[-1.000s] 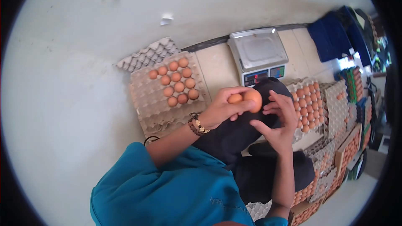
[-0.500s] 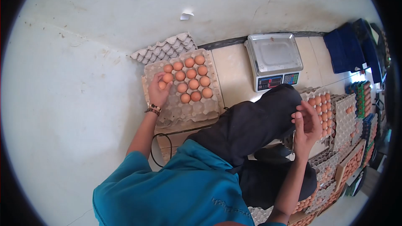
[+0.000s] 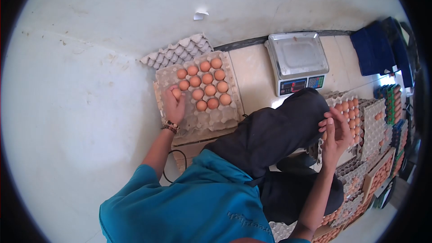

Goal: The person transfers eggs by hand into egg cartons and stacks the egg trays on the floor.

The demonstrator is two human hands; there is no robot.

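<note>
My left hand [image 3: 174,108] is closed around a brown egg [image 3: 177,93] over the left side of a grey pulp egg tray [image 3: 216,119]. Rows of brown eggs [image 3: 207,78] sit in that tray's cups, to the right of the hand. Bare cups show along its near side. On the other side of my raised knee, my right hand [image 3: 335,137] hovers with loosely bent fingers apart, and no egg shows in it. Just behind it stands another tray of eggs [image 3: 351,110], partly hidden by the hand and knee.
A digital scale [image 3: 299,58] with a metal pan stands on the tiled floor by the wall. Empty pulp trays [image 3: 182,50] lean behind the working tray. Stacked egg trays [image 3: 372,126] and blue crates [image 3: 373,49] fill the right. A black cable [image 3: 183,155] loops near my left elbow.
One egg now rests in a cup at the left of its row, released by my left hand. That hand has drawn slightly nearer with another egg. My right hand has barely moved.
</note>
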